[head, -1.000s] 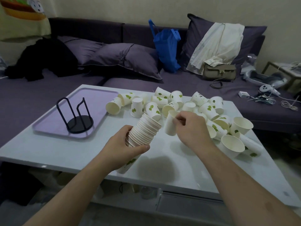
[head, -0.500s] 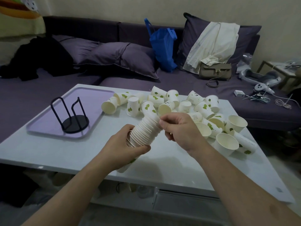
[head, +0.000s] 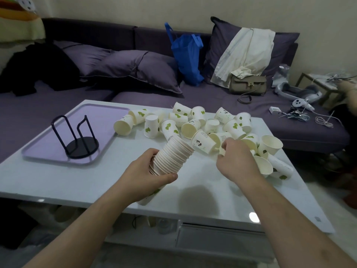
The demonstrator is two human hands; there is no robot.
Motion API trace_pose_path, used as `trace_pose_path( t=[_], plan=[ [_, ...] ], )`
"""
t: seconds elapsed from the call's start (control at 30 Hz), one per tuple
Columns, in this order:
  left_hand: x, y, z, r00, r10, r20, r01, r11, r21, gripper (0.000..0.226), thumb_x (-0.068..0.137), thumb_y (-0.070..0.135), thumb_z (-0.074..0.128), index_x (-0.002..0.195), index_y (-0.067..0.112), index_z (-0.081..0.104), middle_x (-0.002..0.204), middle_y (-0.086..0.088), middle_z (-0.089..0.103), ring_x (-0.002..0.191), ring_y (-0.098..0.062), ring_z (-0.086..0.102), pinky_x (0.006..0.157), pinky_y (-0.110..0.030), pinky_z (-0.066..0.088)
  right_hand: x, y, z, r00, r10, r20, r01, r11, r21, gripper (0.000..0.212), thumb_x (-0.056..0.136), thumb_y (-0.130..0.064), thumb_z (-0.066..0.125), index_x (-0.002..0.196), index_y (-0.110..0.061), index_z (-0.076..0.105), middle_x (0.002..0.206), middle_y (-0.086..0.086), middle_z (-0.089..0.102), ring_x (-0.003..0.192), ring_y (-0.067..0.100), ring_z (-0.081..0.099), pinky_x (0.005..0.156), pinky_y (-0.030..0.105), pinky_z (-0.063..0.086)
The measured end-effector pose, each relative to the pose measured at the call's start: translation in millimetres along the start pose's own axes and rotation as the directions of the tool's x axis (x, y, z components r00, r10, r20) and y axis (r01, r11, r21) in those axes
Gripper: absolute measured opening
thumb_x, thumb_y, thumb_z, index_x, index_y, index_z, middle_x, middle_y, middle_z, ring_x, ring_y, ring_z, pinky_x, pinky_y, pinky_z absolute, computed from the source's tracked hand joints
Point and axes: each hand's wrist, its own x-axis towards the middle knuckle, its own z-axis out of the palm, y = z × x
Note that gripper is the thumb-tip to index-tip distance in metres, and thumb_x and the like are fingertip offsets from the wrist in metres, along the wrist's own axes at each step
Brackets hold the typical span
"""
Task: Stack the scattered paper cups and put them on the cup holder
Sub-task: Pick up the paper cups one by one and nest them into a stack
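Over the table (head: 58,182), my left hand (head: 146,175) is wrapping around the stack of cups (head: 172,157), tilted toward the heap. My right hand (head: 234,159) is pinching a loose cup (head: 202,144) by its rim. They are probably light, thin and crushable, so I am gripping gently. The holder (head: 77,137) is waiting on the tray (head: 108,115).

Cup stack (head: 172,157) in left hand (head: 146,175)
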Motion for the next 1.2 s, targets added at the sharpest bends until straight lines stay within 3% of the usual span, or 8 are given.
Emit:
trace_pose_path(
  t=[0.1, 0.27, 0.37, 0.5, 0.77, 0.93, 1.07, 1.2],
  plan=[
    [-1, 0, 1, 1.0, 0.001, 0.007, -0.001, 1.0, -0.013, 0.062, 0.074, 0.051, 0.09, 0.124, 0.04, 0.056, 0.107, 0.017, 0.069, 0.094, -0.006, 0.067, 0.081, -0.033, 0.058, -2, 4, 8, 0.998, 0.031, 0.063, -0.024, 0.994, -0.107, 0.012, 0.088, -0.004, 0.061, 0.099, -0.009, 0.061, 0.1, 0.009, 0.065, 0.089, 0.03, 0.061, 0.059, 0.031, 0.047],
    [-3, -1, -1, 1.0, -0.001, 0.002, 0.001, 1.0, -0.013, 0.063, 0.075, 0.05, 0.09, 0.125, 0.038, 0.056, 0.107, 0.015, 0.068, 0.095, -0.007, 0.067, 0.081, -0.033, 0.058, -2, -1, 8, 0.999, -0.028, -0.039, 0.025, 0.997, -0.066, 0.009, 0.088, -0.006, 0.058, 0.085, -0.012, 0.064, 0.087, 0.011, 0.07, 0.081, 0.035, 0.062, 0.061, 0.034, 0.047],
    [-2, -3, -4, 1.0, -0.002, 0.004, 0.002, 1.0, 0.006, 0.063, 0.075, 0.052, 0.089, 0.126, 0.038, 0.055, 0.108, 0.016, 0.067, 0.095, -0.007, 0.066, 0.079, -0.03, 0.056, -4, -11, -4, 0.975, -0.093, -0.201, 0.121, 0.984, 0.13, 0.013, 0.093, -0.013, 0.061, 0.081, -0.014, 0.066, 0.076, 0.004, 0.069, 0.073, 0.029, 0.063, 0.062, 0.033, 0.047],
    [-2, -3, -5, 1.0, -0.01, 0.02, 0.009, 0.999, 0.033, 0.067, 0.076, 0.052, 0.089, 0.13, 0.038, 0.052, 0.112, 0.017, 0.064, 0.098, -0.009, 0.065, 0.076, -0.026, 0.053, -12, -26, -17, 0.94, -0.08, -0.331, 0.242, 0.841, 0.484, 0.012, 0.097, -0.018, 0.066, 0.086, -0.02, 0.071, 0.074, -0.004, 0.072, 0.068, 0.015, 0.069, 0.06, 0.019, 0.049],
    [-4, -4, -2, 1.0, 0.006, 0.024, -0.007, 0.998, 0.061, 0.065, 0.075, 0.052, 0.089, 0.127, 0.04, 0.052, 0.108, 0.018, 0.064, 0.095, -0.006, 0.065, 0.074, -0.023, 0.054, -21, -47, 2, 0.972, -0.234, -0.025, 0.157, 0.565, 0.81, 0.026, 0.098, -0.003, 0.067, 0.077, -0.018, 0.071, 0.063, 0.012, 0.062, 0.049, 0.024, 0.056, 0.048, 0.026, 0.042],
    [-3, -4, -2, 1.0, -0.01, 0.02, 0.008, 0.997, 0.077, 0.065, 0.075, 0.051, 0.089, 0.127, 0.038, 0.051, 0.107, 0.018, 0.063, 0.094, -0.006, 0.064, 0.073, -0.022, 0.053, -23, -48, 7, 0.929, -0.328, 0.169, 0.058, 0.583, 0.811, 0.014, 0.101, 0.0, 0.063, 0.094, 0.001, 0.075, 0.061, -0.004, 0.06, 0.046, 0.022, 0.054, 0.044, 0.023, 0.037],
    [-3, -4, -3, 1.0, -0.023, 0.021, 0.022, 0.998, 0.06, 0.065, 0.077, 0.051, 0.088, 0.128, 0.037, 0.051, 0.11, 0.015, 0.063, 0.096, -0.009, 0.064, 0.073, -0.023, 0.052, -21, -42, -1, 0.949, -0.273, 0.156, 0.049, 0.619, 0.784, 0.021, 0.101, -0.006, 0.06, 0.1, -0.012, 0.079, 0.092, 0.001, 0.075, 0.058, 0.024, 0.067, 0.045, 0.031, 0.041],
    [-4, -8, -5, 1.0, -0.026, 0.011, 0.026, 0.999, 0.028, 0.064, 0.074, 0.053, 0.089, 0.126, 0.038, 0.055, 0.108, 0.017, 0.066, 0.095, -0.006, 0.066, 0.076, -0.028, 0.055, -10, -26, -2, 0.994, -0.113, 0.001, 0.099, 0.87, 0.483, 0.018, 0.092, -0.012, 0.061, 0.096, -0.022, 0.075, 0.096, -0.005, 0.074, 0.075, 0.02, 0.072, 0.059, 0.03, 0.051]
  ],
)
